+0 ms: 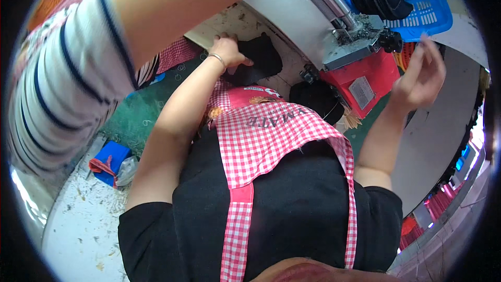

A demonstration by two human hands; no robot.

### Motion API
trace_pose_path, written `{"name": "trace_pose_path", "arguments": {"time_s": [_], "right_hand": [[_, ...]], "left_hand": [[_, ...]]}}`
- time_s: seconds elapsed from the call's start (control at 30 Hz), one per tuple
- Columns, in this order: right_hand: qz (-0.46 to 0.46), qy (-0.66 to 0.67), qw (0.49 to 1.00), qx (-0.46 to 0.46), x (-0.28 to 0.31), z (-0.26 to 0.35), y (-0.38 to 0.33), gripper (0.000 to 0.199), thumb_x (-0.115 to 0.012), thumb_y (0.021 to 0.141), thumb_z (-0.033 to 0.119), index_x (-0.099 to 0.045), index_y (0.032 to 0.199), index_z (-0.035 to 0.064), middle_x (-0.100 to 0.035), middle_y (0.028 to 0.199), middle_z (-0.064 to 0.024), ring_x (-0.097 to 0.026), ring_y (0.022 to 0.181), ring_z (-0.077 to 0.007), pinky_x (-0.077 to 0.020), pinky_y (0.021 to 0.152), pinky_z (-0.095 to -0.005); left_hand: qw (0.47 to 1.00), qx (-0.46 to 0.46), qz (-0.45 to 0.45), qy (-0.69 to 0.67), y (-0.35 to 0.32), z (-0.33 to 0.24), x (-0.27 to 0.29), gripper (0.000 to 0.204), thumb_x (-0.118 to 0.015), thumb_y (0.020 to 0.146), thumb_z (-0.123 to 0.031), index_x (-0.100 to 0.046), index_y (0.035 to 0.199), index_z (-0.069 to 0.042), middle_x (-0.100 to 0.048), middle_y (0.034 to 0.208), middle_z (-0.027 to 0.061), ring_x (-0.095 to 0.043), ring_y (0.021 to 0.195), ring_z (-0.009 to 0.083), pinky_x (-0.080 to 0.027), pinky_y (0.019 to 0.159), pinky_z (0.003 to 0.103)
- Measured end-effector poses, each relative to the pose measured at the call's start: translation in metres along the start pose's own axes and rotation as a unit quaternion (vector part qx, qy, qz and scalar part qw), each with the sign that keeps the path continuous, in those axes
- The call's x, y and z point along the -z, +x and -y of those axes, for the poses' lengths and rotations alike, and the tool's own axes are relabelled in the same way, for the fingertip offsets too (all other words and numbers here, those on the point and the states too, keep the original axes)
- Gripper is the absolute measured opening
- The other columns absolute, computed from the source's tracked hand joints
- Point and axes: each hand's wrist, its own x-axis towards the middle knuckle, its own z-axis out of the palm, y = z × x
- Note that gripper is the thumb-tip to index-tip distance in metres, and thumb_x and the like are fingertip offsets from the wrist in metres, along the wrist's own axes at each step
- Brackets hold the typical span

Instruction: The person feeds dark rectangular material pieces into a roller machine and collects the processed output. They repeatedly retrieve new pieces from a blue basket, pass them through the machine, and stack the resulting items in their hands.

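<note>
My left hand [228,54], with a bracelet on its wrist, lies over the left edge of a flat black piece [261,60] that looks like cloth. Its thumb stretches onto the piece, and the other fingers rest on the pale surface beyond. My right hand [420,81] is raised at the right, just below a blue plastic basket [443,18] of black pieces. Its fingers are loosely bent and apart, slightly blurred at the tips, with nothing visible in them. Between my hands stands a machine head [355,42] with a metal tube, covered in dark lint.
Another person's bare arm with a striped sleeve [78,68] crosses the upper left. A red box [365,83] sits under the machine head. At the lower left, a blue box [110,159] stands on a white surface [83,219] littered with scraps. My apron [276,130] touches the table edge.
</note>
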Motion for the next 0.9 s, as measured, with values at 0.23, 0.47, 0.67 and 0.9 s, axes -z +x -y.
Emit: {"name": "trace_pose_path", "arguments": {"time_s": [0.23,0.47,0.67,0.9], "right_hand": [[0.405,0.136,0.878,-0.216,-0.034,0.108,-0.177,0.032,-0.071,0.085,0.004,-0.064,0.116,0.0013,-0.066,0.112,-0.0131,-0.065,0.099,-0.0255,-0.0532,0.087,-0.034],[0.112,0.347,0.521,-0.772,-0.116,0.073,-0.252,0.063,-0.065,0.092,0.05,-0.051,0.134,0.0053,-0.057,0.126,-0.0186,-0.059,0.113,-0.0352,-0.05,0.098,-0.047],[0.071,0.477,0.51,-0.712,-0.095,0.15,-0.218,0.077,-0.045,0.089,0.075,-0.059,0.125,0.0076,-0.065,0.12,-0.0144,-0.062,0.113,-0.0321,-0.051,0.095,-0.0546],[0.119,0.497,0.456,-0.729,-0.065,0.131,-0.256,0.045,-0.062,0.096,0.035,-0.056,0.126,0.0012,-0.067,0.115,-0.0154,-0.068,0.104,-0.0308,-0.0572,0.091,-0.0486]], "left_hand": [[0.991,-0.018,-0.006,-0.131,-0.017,-0.008,-0.023,0.082,-0.089,0.056,-0.054,-0.068,0.11,0.005,-0.069,0.111,0.0249,-0.068,0.104,0.0352,-0.054,0.093,0.04],[0.957,-0.109,-0.166,-0.209,-0.057,-0.004,-0.037,0.081,-0.089,0.056,-0.046,-0.061,0.117,0.001,-0.071,0.103,0.0217,-0.068,0.102,0.0388,-0.054,0.089,0.042],[0.782,-0.428,-0.451,0.046,-0.167,-0.006,-0.023,0.021,-0.06,0.079,-0.018,-0.057,0.1,-0.013,-0.055,0.088,0.0015,-0.058,0.085,0.0184,-0.041,0.075,0.035],[0.746,-0.528,-0.379,0.145,-0.201,0.016,-0.023,0.036,-0.067,0.079,-0.031,-0.059,0.112,-0.016,-0.058,0.099,0.0009,-0.057,0.099,0.0184,-0.04,0.083,0.038]]}}
